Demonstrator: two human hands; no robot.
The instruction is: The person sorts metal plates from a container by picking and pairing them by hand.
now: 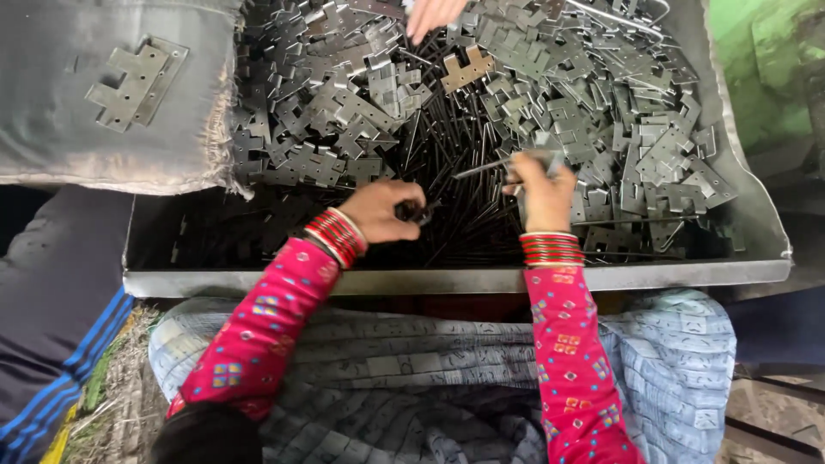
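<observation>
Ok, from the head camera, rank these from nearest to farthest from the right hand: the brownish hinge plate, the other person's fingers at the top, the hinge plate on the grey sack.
From the right hand:
1. Brownish hinge plate, up and left in the tray.
2. Other person's fingers, top edge, beyond that plate.
3. Hinge plate on the grey sack, far left, outside the tray.

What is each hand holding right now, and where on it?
The right hand pinches a thin metal pin at its right end, along with a hinge plate. The left hand is closed around something small and dark; what it is cannot be told.

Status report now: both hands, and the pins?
Left hand closed on dark pins. Right hand holds hinge plate and pin. Another person's hand at tray's far side.
</observation>
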